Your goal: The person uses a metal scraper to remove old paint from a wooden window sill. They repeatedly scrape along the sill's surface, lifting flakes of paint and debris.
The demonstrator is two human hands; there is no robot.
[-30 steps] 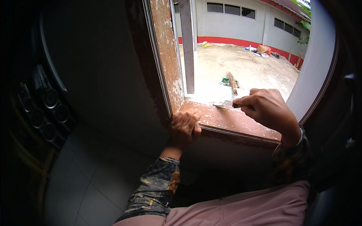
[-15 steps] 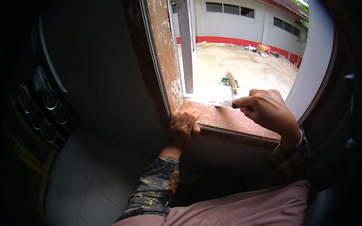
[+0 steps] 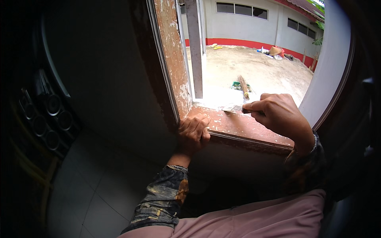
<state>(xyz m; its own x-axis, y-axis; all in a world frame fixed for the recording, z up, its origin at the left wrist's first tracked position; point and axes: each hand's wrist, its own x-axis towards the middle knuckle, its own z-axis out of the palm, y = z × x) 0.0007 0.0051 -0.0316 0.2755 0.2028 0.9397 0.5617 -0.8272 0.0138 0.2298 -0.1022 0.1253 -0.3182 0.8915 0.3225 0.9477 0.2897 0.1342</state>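
Hands work at the window sill, whose red paint is flaking beneath them. Left hand is curled over the sill's near edge by the frame, bracing. Right hand is closed around a scraper, blade touching the sill's far edge. Hold the blade shallow; push with steady pressure away from the bracing hand.

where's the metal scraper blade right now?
Head view, right of centre: the flat metal scraper blade lies on the worn reddish wooden window sill, held by the right hand, with the left hand gripping the sill's near edge.
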